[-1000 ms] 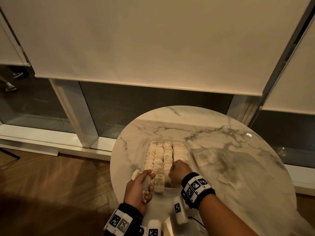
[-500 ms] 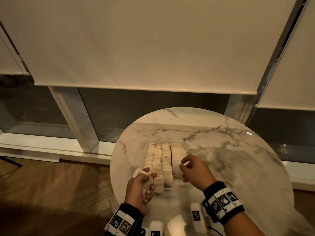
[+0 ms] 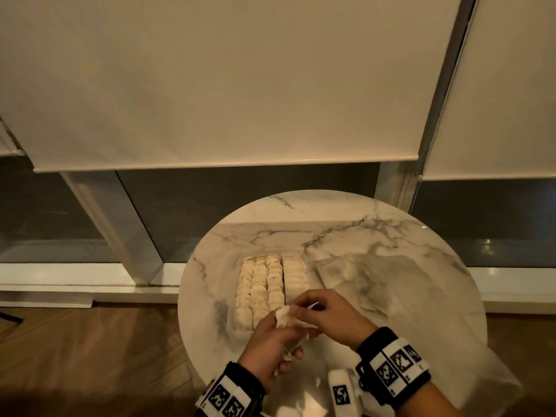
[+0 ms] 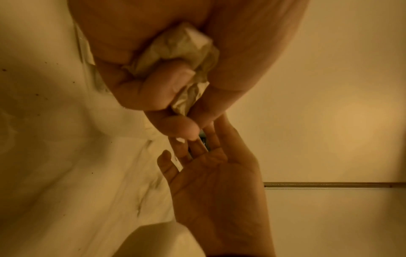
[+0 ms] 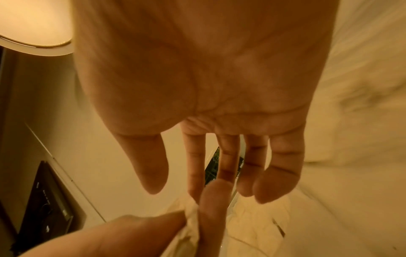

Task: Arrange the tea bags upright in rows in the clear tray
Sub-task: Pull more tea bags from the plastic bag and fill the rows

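A clear tray [image 3: 235, 322] on the round marble table [image 3: 391, 236] holds several rows of pale tea bags [image 3: 272, 284] standing upright. Just in front of its near end my left hand [image 3: 278, 332] grips a crumpled bunch of tea bags [image 4: 180, 57] and pinches one tea bag [image 3: 282, 316] up between thumb and finger. My right hand [image 3: 302, 308] reaches in from the right, palm open and fingers straight. Its index finger lies against that raised tea bag [image 5: 191, 209], with the thumb held apart. The tray's near right corner is hidden behind my hands.
A crinkled clear plastic bag [image 3: 361, 278] lies on the table right of the tray. The table's left edge [image 3: 183, 296] drops to a wooden floor [image 3: 90, 356]. Behind the table are windows with lowered blinds [image 3: 228, 85].
My right hand left the near end of the rows, passed the tray's right side, and now meets my left hand. The left hand shifted right and lifted a tea bag.
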`<action>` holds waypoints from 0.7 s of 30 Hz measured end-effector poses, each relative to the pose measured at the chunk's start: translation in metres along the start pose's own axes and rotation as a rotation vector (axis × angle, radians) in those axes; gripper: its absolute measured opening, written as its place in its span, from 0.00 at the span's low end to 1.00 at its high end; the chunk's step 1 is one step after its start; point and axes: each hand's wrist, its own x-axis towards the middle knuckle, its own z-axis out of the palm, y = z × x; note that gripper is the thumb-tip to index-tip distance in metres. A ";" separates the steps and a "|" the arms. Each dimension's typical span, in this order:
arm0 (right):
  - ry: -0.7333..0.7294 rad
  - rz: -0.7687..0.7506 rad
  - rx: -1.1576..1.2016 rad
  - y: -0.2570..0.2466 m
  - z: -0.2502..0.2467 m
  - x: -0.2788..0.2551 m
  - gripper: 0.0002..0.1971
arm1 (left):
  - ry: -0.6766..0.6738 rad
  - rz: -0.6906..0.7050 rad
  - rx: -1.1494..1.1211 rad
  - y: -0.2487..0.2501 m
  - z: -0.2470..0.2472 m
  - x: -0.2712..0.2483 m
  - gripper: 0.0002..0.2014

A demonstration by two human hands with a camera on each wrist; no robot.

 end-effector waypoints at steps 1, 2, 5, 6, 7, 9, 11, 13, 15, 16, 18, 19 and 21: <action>-0.001 0.011 0.002 0.000 0.001 0.000 0.07 | 0.002 0.005 0.013 0.000 0.001 -0.001 0.16; -0.001 0.019 0.000 0.001 0.001 -0.001 0.07 | 0.004 0.009 0.022 -0.001 0.001 -0.001 0.17; 0.017 0.038 -0.007 0.005 0.003 0.001 0.06 | 0.013 0.011 0.042 -0.003 0.001 -0.001 0.17; 0.028 0.043 -0.015 0.007 0.004 0.002 0.06 | 0.013 0.009 0.043 -0.003 0.001 -0.001 0.17; 0.038 0.042 -0.007 0.008 0.005 0.002 0.06 | 0.012 0.008 0.039 -0.004 0.001 0.000 0.17; 0.066 0.029 0.049 0.009 0.007 0.003 0.05 | 0.010 0.004 0.018 -0.003 0.002 -0.001 0.15; 0.120 0.019 0.096 0.008 0.006 0.004 0.05 | 0.019 -0.011 -0.015 -0.002 0.001 0.000 0.13; 0.200 0.019 0.130 0.009 0.004 0.007 0.05 | 0.066 -0.038 -0.080 -0.002 -0.004 0.003 0.11; 0.279 0.023 0.218 0.012 0.002 0.011 0.07 | 0.143 -0.072 -0.201 -0.004 -0.013 0.008 0.11; 0.310 0.028 0.262 0.012 0.002 0.013 0.08 | 0.177 -0.086 -0.282 -0.004 -0.018 0.010 0.11; 0.353 0.048 0.296 0.014 0.002 0.018 0.10 | 0.239 -0.096 -0.458 -0.005 -0.029 0.014 0.11; 0.365 0.061 0.283 0.016 0.002 0.022 0.09 | 0.267 -0.091 -0.542 -0.004 -0.035 0.015 0.10; 0.357 0.080 0.205 0.022 0.006 0.029 0.05 | 0.307 -0.066 -0.686 -0.004 -0.047 0.017 0.08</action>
